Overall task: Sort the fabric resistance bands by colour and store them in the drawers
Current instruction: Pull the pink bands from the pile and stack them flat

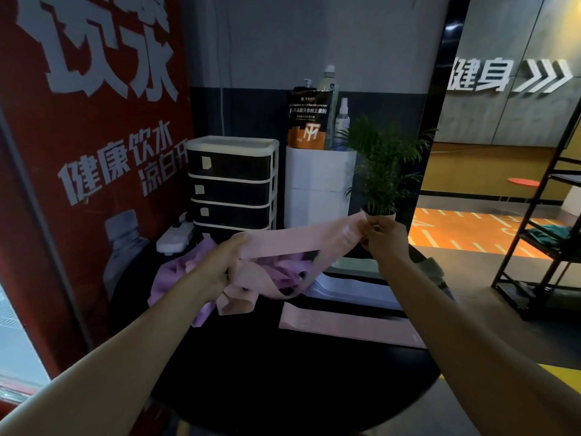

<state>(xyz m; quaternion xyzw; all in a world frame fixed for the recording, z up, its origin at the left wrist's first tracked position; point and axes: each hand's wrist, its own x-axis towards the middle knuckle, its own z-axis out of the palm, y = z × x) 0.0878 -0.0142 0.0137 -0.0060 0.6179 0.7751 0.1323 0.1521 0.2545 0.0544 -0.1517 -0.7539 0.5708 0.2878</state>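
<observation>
A pink fabric band (295, 242) is stretched in the air between my two hands above the black round table (283, 366). My left hand (224, 265) grips its left end along with more loose pink loops that hang below. My right hand (382, 234) pinches the right end. Under them lies a heap of purple bands (176, 272). A flat pink band (342, 325) lies on the table to the right, with pale lavender bands (349, 289) stacked behind it. The black drawer unit (232, 184) with white frame stands at the back, its drawers closed.
A white power strip (174, 236) lies left of the drawers. A white cylinder (317, 187) carries a supplement pouch (309, 119) and bottles. A potted palm (382, 171) stands right of it. A red banner (94, 152) covers the left; a black metal rack (544, 234) stands far right.
</observation>
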